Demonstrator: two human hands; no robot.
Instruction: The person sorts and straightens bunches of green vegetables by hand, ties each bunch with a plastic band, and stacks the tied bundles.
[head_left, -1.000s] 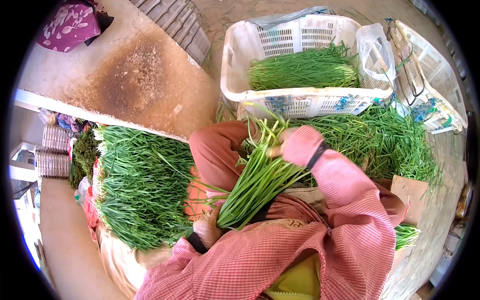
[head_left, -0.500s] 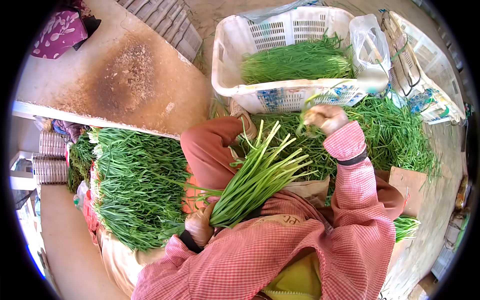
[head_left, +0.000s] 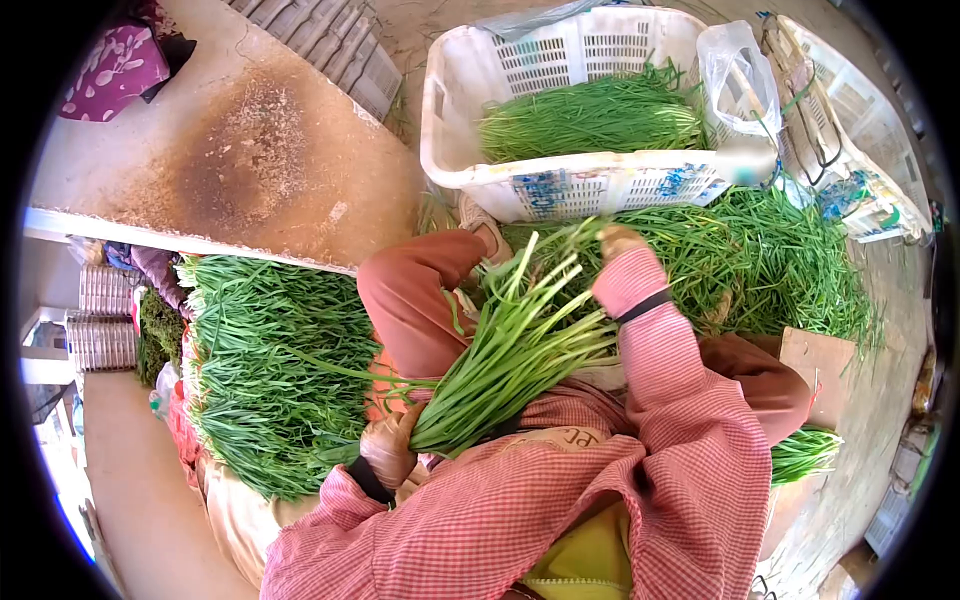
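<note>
My left hand (head_left: 389, 446), in a clear glove, is closed around the leafy end of a bunch of green stalks (head_left: 505, 365). The bunch slants across my lap, its pale ends up and to the right. Above those ends is my right hand (head_left: 620, 240), bent over some loose green strands; its fingers are mostly hidden and blurred. Loose greens (head_left: 770, 265) lie in a heap beyond my right knee. To my left, a big pile of greens (head_left: 285, 375) is laid in rows with its white ends at the left.
A white crate (head_left: 600, 170) holding greens (head_left: 595, 118) stands ahead. A second crate (head_left: 870, 130) leans at its right. The corner of a stained board (head_left: 330, 215) juts in from the left. Cardboard (head_left: 815, 375) and a small bunch (head_left: 800, 455) lie at my right.
My right hand left the stalk tips, rose to the right over the loose heap, then came back left and slightly down. My left hand kept the bunch, shifting slightly left.
</note>
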